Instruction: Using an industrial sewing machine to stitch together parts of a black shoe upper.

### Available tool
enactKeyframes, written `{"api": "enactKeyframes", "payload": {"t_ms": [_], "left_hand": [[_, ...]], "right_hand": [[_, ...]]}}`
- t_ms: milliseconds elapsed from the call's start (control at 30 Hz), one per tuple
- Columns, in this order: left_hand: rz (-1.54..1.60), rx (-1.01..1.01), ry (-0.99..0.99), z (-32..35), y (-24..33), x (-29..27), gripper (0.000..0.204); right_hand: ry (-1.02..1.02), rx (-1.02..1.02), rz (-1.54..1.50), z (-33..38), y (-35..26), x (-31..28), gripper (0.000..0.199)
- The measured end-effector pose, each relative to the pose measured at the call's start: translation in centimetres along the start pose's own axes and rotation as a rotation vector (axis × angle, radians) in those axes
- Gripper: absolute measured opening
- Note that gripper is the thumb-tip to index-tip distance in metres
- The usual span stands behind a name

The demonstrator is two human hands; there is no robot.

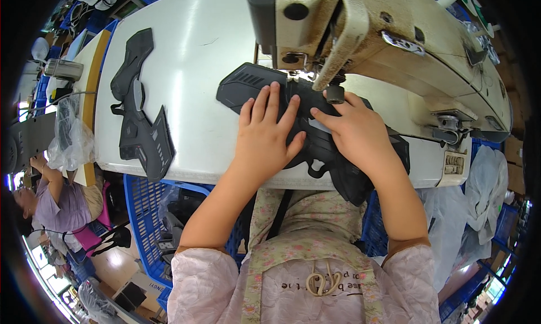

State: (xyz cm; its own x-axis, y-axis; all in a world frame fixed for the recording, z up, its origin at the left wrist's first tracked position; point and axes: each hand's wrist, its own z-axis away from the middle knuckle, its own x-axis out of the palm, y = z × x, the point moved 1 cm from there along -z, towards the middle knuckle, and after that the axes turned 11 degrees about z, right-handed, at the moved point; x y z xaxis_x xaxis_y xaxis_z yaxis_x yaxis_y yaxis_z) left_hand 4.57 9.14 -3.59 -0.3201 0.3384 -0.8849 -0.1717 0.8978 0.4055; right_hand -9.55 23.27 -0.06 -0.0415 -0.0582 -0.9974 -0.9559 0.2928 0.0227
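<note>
White table (197, 47), spare black panels (138, 112) aside

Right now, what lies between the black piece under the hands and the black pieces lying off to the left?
Only bare white table top, seen in the head view, separates the black piece from the black pieces.

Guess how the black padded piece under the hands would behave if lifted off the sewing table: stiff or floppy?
Black padded piece: probably floppy, since it drapes over the table edge. Likely light; the left hand and right hand pin it flat. Its straps may snag.
</note>
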Motion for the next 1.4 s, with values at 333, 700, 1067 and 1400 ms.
{"api": "enactKeyframes", "payload": {"t_ms": [333, 700, 1067, 1400], "left_hand": [[0.036, 0.006, -0.009, 0.06, -0.26, -0.36, 0.062], [0.077, 0.017, 0.001, 0.01, -0.21, -0.21, 0.062], [0.030, 0.010, -0.032, -0.07, -0.26, -0.28, 0.062], [0.019, 0.018, -0.032, -0.25, -0.16, -0.16, 0.060]], "right_hand": [[-0.014, 0.017, 0.020, -0.15, -0.48, -0.33, 0.044], [0.049, 0.017, 0.037, -0.01, -0.50, -0.24, 0.042], [0.017, 0.018, -0.016, -0.03, -0.31, 0.06, 0.042], [0.049, 0.017, -0.017, 0.08, -0.21, 0.40, 0.042]]}}
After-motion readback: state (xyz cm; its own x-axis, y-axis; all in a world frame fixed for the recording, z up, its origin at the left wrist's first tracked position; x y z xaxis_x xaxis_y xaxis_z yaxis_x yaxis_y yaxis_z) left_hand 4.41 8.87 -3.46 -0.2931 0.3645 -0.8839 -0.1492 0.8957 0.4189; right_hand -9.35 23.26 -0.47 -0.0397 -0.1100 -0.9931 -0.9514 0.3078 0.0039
